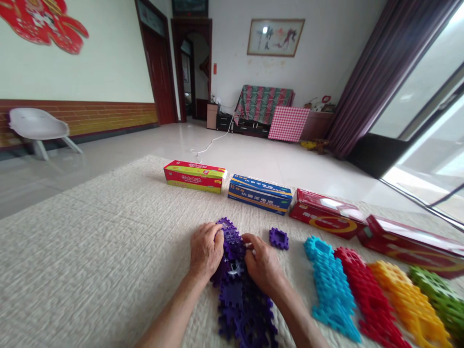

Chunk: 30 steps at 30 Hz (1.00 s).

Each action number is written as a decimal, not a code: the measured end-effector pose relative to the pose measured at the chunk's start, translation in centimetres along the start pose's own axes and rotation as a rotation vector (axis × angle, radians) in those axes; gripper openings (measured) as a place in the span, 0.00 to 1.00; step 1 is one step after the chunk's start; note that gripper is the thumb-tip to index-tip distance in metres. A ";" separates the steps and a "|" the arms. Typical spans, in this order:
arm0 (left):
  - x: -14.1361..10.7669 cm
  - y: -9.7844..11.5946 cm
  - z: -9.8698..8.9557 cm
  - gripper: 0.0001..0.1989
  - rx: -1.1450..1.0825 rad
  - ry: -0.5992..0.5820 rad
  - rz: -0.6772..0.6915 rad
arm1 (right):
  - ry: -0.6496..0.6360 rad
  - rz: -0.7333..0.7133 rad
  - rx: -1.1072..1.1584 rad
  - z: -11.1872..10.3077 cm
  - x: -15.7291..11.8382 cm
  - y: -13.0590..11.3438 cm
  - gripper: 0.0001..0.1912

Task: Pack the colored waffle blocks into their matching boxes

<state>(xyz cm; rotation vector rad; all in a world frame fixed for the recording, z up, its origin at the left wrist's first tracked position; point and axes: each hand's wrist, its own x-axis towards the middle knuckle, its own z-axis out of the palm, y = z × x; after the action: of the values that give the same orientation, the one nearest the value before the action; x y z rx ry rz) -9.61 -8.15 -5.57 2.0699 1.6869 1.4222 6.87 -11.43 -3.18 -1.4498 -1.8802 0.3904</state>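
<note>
A long overlapping row of purple interlocking plastic pieces (232, 295) lies on the cream textured cover. At its far end, my left hand (207, 249) grips the left edge of the purple pieces, thumb on top and fingers curled. Opposite it, my right hand (261, 261) has its fingers bent against the right edge of the same pieces. One loose purple square piece (279, 239) lies just beyond my right hand. Farther right are similar rows in blue (331, 285), red (371, 295), yellow (413, 302) and green (440, 295).
Beyond the pieces stand a red and yellow-green box (195, 177), a blue box (259, 194) and two dark red boxes (328, 212), (413, 245) in a line. A white chair (38, 124) is at the far left. A white cable (213, 140) runs over the tiled floor.
</note>
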 end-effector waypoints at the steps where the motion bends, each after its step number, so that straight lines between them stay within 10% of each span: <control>1: 0.1 0.0 -0.1 0.13 0.001 -0.004 -0.007 | -0.008 0.003 0.024 0.1 0.0 -0.2 0.23; 30: 0.6 0.4 -1.3 0.06 -0.278 0.057 -0.121 | 0.000 0.155 0.410 0.4 0.1 -1.1 0.16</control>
<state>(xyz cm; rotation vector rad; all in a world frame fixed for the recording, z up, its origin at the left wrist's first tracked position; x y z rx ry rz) -10.29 -8.34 -4.26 1.7669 1.5039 1.5870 5.82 -11.58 -2.73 -1.3124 -1.5744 0.7992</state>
